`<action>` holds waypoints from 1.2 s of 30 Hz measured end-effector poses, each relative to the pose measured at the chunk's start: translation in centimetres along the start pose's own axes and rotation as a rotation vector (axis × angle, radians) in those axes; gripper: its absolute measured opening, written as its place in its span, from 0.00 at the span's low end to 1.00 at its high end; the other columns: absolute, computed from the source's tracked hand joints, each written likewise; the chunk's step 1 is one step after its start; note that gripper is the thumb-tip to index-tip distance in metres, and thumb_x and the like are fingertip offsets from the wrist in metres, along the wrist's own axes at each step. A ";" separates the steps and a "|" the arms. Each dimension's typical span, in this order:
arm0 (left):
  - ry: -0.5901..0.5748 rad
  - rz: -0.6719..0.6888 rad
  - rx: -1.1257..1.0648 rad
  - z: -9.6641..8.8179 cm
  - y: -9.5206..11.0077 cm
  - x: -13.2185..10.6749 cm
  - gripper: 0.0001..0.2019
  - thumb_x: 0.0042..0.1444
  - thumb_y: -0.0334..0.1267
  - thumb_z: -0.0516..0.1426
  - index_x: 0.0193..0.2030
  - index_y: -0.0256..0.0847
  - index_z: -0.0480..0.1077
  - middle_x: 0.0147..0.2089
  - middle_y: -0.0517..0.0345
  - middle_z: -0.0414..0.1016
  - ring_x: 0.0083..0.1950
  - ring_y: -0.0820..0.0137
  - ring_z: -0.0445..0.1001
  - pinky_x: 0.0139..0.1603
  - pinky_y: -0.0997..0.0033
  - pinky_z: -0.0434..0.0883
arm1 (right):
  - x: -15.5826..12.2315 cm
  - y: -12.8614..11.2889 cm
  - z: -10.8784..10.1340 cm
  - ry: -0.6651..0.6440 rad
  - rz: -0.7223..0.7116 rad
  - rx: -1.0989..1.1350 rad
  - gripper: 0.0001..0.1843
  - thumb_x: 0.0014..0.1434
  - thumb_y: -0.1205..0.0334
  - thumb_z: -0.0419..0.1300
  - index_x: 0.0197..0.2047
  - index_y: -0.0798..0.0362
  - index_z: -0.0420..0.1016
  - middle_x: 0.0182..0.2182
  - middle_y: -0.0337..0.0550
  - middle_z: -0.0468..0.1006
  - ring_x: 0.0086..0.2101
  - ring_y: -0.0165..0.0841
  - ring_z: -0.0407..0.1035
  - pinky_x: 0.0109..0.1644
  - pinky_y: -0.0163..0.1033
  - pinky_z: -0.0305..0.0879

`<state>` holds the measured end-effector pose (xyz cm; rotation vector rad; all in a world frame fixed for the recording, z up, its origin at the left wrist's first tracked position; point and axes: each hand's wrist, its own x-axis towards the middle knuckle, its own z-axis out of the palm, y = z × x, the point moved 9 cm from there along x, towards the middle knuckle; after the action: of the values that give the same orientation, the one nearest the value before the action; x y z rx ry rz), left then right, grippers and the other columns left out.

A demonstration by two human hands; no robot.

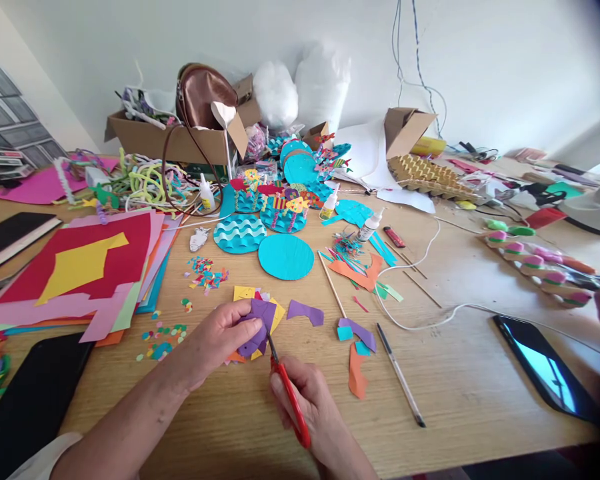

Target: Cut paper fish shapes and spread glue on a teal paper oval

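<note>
My left hand (220,340) pinches a piece of purple paper (263,312) between thumb and fingers above the table. In my right hand (305,393) is a pair of scissors with red handles (296,408), my fingers wrapped round them. The dark blades meet the paper's lower right edge. Under and around the paper lie yellow paper pieces (243,292) and orange scraps, partly hidden by my left hand. A curved purple offcut (306,313) rests to the right. Beyond it sit a blue oval disc (286,257) and a disc with wavy strips (239,233).
A pen (401,375) and a phone (545,367) lie at right, with a white cable (430,327) across the table. Coloured sheets (80,267) are stacked at left. Glue bottles (371,225) stand beyond the scraps. A cardboard box (180,145) holding a brown bag is at the back.
</note>
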<state>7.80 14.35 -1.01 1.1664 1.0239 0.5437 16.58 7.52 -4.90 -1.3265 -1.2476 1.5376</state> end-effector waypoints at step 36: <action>0.025 0.063 0.061 0.5 0.6 0.1 0.12 0.48 0.47 0.53 0.27 0.38 0.63 0.24 0.64 0.62 0.25 0.74 0.58 0.27 0.75 0.57 | 0.0 -0.6 0.1 0.010 0.021 0.063 0.26 0.54 0.39 0.51 0.18 0.52 0.53 0.14 0.30 0.54 0.16 0.22 0.49 0.17 0.29 0.45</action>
<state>8.43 14.42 -0.45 1.2525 1.0336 0.5815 16.48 7.61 -4.34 -1.3092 -1.1732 1.5703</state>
